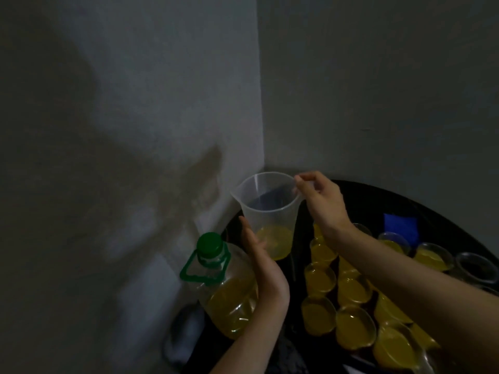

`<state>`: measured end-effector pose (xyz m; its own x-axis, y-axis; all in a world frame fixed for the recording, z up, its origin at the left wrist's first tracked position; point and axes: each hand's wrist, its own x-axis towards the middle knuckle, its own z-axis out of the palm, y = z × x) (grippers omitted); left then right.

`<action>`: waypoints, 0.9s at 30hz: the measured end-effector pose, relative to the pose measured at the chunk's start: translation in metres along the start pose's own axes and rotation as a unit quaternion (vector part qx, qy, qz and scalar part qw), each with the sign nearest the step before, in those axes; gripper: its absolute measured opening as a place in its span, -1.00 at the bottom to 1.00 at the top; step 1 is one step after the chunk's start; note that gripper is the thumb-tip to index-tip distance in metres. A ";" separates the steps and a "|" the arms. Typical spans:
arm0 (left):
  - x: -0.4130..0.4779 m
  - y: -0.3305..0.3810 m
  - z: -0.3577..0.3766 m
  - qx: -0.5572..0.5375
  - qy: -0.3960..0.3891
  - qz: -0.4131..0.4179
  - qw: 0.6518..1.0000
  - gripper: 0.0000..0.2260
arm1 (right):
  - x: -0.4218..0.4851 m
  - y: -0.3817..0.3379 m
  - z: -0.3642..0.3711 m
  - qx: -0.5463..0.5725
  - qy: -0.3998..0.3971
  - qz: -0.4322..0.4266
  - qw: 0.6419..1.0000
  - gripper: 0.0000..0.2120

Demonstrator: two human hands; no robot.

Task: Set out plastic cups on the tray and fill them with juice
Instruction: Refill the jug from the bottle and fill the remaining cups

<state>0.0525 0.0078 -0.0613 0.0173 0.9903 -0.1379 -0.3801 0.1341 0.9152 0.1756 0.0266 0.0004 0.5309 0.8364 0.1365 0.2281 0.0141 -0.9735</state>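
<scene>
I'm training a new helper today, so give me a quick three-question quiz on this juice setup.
1. True or false: the measuring jug is full to the brim.
2. Which hand holds the jug near its rim? A left, B right.
3. Fill in: the bottle has a ___ cap.

Key
1. False: only a little juice lies at the bottom.
2. B: the right hand grips it there; the left hand rests flat against its lower side.
3. Green.
</scene>
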 end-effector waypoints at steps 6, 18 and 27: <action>0.013 -0.016 0.006 -0.025 0.049 -0.002 0.998 0.15 | 0.032 0.034 0.017 -0.001 -0.048 0.038 0.998 -0.83; 0.033 -0.080 -0.004 0.026 0.104 -0.033 0.994 -0.19 | 0.048 0.095 0.031 0.010 -0.064 0.142 0.988 -0.82; 0.031 -0.088 -0.004 -0.016 0.126 -0.025 0.992 -0.28 | 0.040 0.104 0.031 0.040 -0.073 0.145 0.986 -0.76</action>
<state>0.0830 0.0267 -0.1476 -0.1935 0.9414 -0.2762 -0.4137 0.1769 0.8931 0.1952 0.0783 -0.1008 0.4402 0.8814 -0.1711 0.0161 -0.1983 -0.9800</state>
